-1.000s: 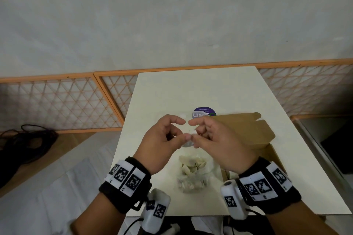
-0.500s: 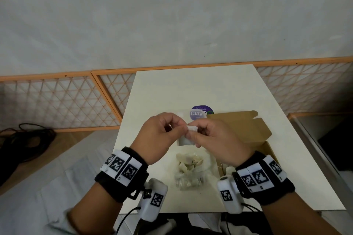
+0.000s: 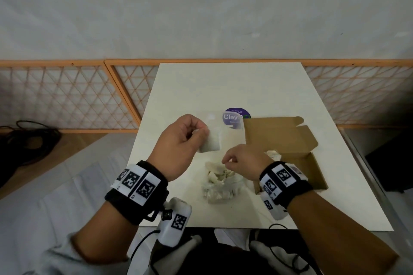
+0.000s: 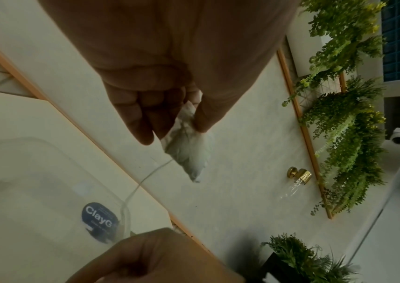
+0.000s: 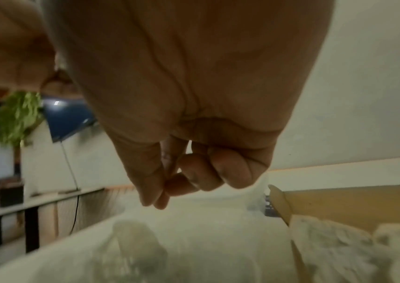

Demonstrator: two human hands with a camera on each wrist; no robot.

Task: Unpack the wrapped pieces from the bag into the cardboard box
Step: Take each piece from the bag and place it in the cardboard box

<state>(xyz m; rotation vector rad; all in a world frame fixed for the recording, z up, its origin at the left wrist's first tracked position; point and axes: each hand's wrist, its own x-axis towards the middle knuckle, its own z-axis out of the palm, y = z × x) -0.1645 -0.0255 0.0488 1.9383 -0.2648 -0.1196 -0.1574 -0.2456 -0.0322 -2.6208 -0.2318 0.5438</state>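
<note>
My left hand pinches a white wrapped piece and holds it above the table; the left wrist view shows the wrapped piece hanging from thumb and fingers. My right hand hovers just over the clear bag of cream pieces, thumb and forefinger pressed together. In the right wrist view nothing shows between the fingers of that hand. The open cardboard box lies to the right, with one wrapped piece at its near left corner.
A clear plastic tub with a purple "Clay" sticker stands behind the hands, next to the box's raised lid flap. The white table ends at an orange lattice fence. Black cables lie on the floor to the left.
The hands have parted. The left hand kept the white piece and moved left and up; the right hand let go of it and dropped toward the bag.
</note>
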